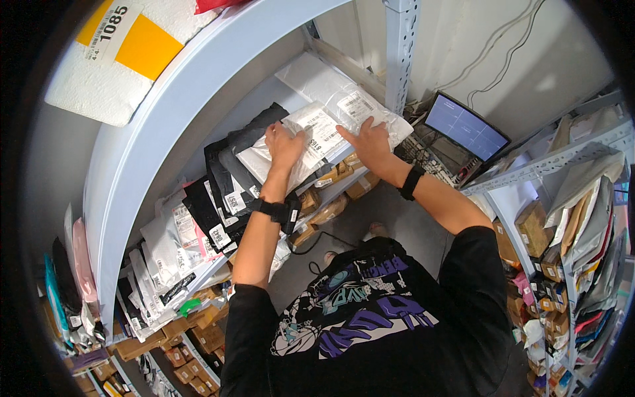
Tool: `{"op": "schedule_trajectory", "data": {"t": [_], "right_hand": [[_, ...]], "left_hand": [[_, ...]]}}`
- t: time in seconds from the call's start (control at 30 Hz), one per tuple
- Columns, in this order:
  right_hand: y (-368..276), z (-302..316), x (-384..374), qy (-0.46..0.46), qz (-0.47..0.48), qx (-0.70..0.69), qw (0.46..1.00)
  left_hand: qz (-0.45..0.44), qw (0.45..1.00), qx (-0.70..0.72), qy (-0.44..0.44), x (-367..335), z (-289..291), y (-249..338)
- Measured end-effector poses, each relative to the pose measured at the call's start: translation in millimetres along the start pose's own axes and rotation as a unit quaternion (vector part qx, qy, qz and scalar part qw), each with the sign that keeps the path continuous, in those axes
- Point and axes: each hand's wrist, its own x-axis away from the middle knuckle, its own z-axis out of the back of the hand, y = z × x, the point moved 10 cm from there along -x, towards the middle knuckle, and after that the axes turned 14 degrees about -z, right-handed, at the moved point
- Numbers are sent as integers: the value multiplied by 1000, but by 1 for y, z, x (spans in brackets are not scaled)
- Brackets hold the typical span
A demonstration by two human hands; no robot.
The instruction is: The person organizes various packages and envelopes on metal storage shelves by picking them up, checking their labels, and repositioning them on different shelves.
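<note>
Ahead of me a white plastic mailer bag with a printed label lies on the shelf. My left hand is closed on its left part, fingers curled down onto the plastic. My right hand lies spread, thumb by the label's right edge and fingers on a larger white parcel behind it. Dark grey and black mailer bags lean in a row just left of my left hand, partly under the white mailer. Each wrist wears a black band; the left one carries a small dark device.
More white mailers fill the shelf to the left, with small brown boxes below. A white block with a yellow label sits on the upper shelf. Right of the metal post stand a monitor and keyboard. Packed racks line the right.
</note>
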Motion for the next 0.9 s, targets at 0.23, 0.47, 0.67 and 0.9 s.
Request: {"op": "schedule_trajectory", "data": {"t": [0.23,0.47,0.67,0.9], "right_hand": [[1,-12,-9,-19,1,21,1000],[-2,-2,-4,23,8,-35,999],[13,7,-5,146,-2,-139,980],[57,67,-14,65,-38,-372,925]], "left_hand": [[146,931,333,-23,2,13,8],[157,892,386,-173,10,-42,3],[65,922,382,-2,6,-2,4],[94,926,365,-4,27,33,-25]]}}
